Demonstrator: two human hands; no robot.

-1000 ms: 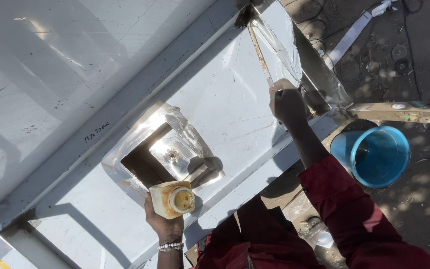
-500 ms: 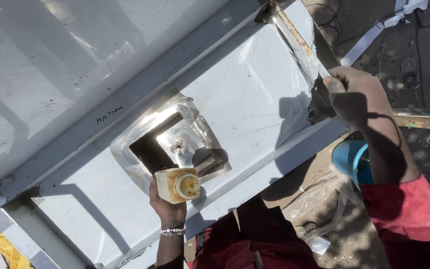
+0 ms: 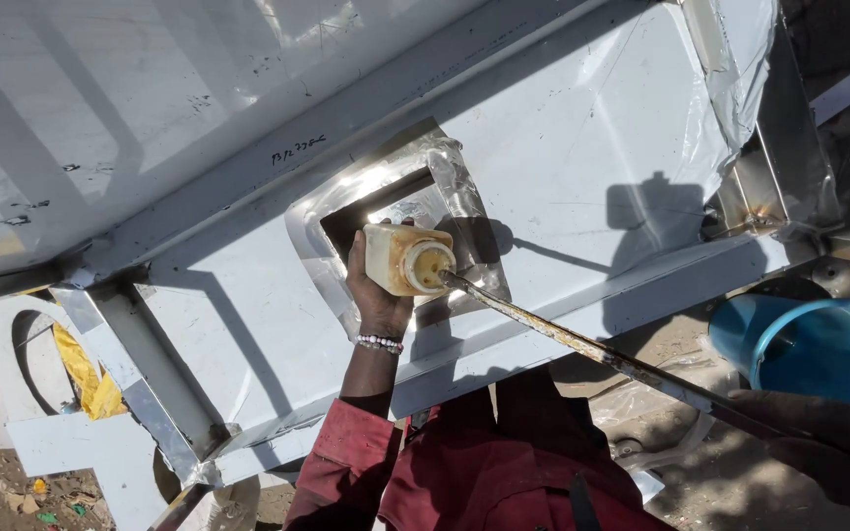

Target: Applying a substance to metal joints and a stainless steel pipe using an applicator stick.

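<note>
Glue bottle (image 3: 400,259), light and slippery-looking, is clamped round its body by left-hand fingers (image 3: 358,258); right hand (image 3: 819,442) is closed on the stiff rod (image 3: 592,344).

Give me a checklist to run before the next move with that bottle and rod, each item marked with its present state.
1. Left hand grips the small bottle firmly: ok.
2. Rod tip sits in the bottle mouth: ok.
3. Right hand holds the rod's far end: cannot tell, shadowed.
4. Bottle held over the white metal panel: ok.
5. Blue bucket clear of the rod: ok.
</note>
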